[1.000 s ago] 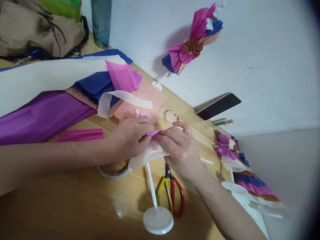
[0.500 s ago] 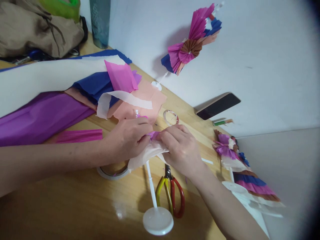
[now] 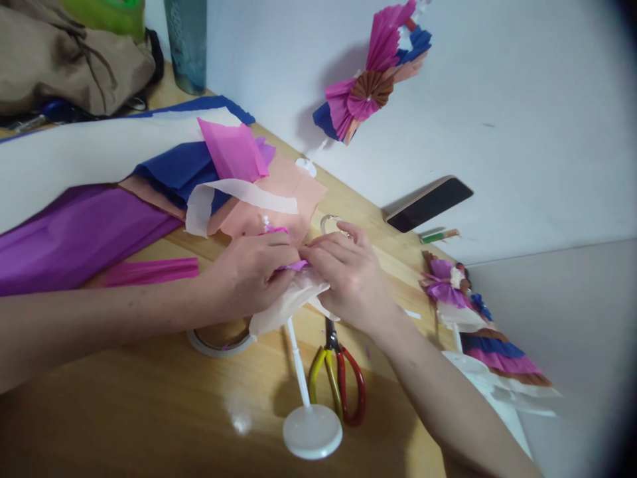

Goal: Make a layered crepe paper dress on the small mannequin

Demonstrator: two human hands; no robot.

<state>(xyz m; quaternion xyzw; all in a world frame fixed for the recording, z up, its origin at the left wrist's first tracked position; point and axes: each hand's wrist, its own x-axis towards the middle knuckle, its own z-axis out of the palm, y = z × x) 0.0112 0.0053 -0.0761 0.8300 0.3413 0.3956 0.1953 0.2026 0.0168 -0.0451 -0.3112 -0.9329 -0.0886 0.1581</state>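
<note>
Pinching a bit of purple paper in the left hand, just above the pale paper at the top of a white stand. Meeting it there with curled fingers of the right hand; cannot tell whether gripping, with the fingertips partly hidden. Crowded on the wooden surface by red-and-yellow-handled cutters just beside the stand, and by a tape roll partly covered by the left arm. Reaching over a magenta strip too. Lying beyond the hands, overlapping: a peach sheet, a white strip, a magenta piece, blue paper, a long white sheet. Leaning on the wall, a phone, near a green pen-like stick. Standing farther off, two paper-dressed figures. At the far corner, a tinted tumbler, contents unclear, near a brown bag, contents hidden
</note>
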